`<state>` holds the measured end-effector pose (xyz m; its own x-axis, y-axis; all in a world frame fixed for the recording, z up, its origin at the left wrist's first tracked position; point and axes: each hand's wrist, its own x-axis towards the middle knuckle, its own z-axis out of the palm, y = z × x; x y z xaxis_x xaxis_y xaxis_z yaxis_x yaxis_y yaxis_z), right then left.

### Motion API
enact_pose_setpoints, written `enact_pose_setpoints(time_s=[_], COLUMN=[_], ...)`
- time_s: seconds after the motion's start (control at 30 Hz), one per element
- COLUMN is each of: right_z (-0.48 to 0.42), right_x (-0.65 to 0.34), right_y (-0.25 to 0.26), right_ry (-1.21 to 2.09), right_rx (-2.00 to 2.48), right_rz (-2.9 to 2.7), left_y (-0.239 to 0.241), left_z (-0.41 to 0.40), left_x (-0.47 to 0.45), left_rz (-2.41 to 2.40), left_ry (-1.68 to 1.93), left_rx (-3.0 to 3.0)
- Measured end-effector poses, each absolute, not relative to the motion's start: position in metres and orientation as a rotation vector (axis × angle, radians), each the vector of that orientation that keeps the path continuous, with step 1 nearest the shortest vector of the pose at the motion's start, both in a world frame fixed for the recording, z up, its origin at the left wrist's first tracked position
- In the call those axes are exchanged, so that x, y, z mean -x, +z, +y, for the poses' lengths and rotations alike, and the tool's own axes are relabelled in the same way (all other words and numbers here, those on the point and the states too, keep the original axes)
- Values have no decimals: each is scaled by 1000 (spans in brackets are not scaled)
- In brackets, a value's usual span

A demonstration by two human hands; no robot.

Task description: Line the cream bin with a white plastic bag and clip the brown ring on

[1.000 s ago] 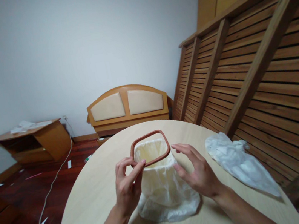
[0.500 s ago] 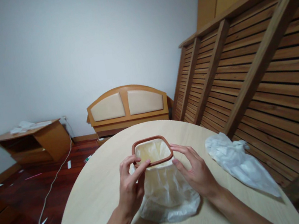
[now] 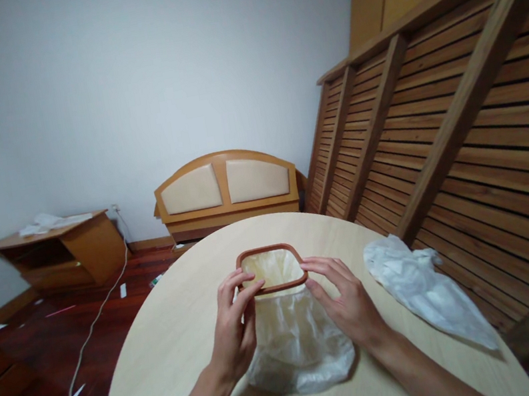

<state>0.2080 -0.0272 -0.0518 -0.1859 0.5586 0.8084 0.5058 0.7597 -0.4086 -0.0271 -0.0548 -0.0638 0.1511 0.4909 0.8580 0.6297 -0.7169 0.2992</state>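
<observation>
A small bin (image 3: 291,329) stands upright on the table in front of me, with a translucent white plastic bag (image 3: 316,358) draped down its outside and lining its inside. At its mouth sits a brown rim ring (image 3: 279,286), a rounded rectangle. My left hand (image 3: 236,317) pinches the ring's left front corner, thumb over the front edge and fingers at the left side. On the right corner, my right hand (image 3: 345,299) has its fingertips and thumb closed around the ring. Whether the ring is fully seated is hard to tell.
A crumpled white plastic bag (image 3: 421,286) lies near the right edge of the round table (image 3: 168,349). Wooden slatted panels (image 3: 506,184) lean close on the right. Behind are a headboard (image 3: 225,187) and a low cabinet (image 3: 75,250); a cable (image 3: 97,320) crosses the floor.
The brown rim ring has shifted slightly right, and its far side has dropped a little. My left hand has moved slightly right with it; my right hand stays nearly in place.
</observation>
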Motion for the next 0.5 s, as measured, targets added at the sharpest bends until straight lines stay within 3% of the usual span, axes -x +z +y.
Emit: enact_pose_setpoints(time_s=[0.5], right_z=[-25], right_x=[-212], right_y=[-54], right_ry=[128], right_rx=[839], right_rz=[-1904], left_y=[-64], left_z=[-49], left_x=[25], left_rz=[-1121], left_ry=[-1808], left_rx=[2253])
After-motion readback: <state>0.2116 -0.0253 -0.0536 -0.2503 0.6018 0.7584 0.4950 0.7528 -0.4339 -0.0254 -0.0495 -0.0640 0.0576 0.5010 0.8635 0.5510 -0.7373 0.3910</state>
